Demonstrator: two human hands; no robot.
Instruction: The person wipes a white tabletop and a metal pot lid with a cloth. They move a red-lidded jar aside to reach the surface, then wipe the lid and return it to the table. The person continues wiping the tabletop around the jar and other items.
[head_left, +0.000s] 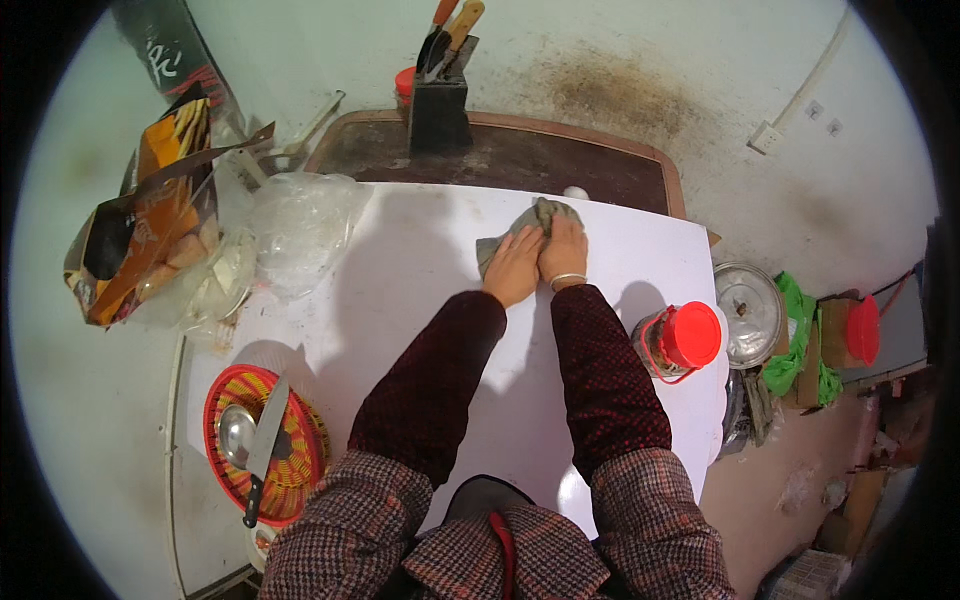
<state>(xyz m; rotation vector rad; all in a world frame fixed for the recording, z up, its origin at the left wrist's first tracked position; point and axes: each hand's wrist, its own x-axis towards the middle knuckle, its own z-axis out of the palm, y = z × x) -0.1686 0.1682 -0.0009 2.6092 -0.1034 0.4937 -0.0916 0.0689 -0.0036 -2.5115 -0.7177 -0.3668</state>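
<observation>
A grey-green cloth (523, 218) lies bunched on the white tabletop (420, 247), close to its far edge. My left hand (514, 264) presses flat on the cloth's left part, fingers pointing away from me. Right beside it, my right hand (564, 249) bears down on the crumpled right part, its fingers curled over the fabric. A light bracelet (568, 278) circles the right wrist. Beneath both palms the cloth is hidden.
A red-lidded plastic jar (691, 334) stands at right. At left, a kitchen knife (268, 427) lies across a woven basket (304, 480) holding a metal ladle bowl (237, 435). Plastic bags (304, 225) cover the far left corner. Behind the table stands a knife block (439, 116).
</observation>
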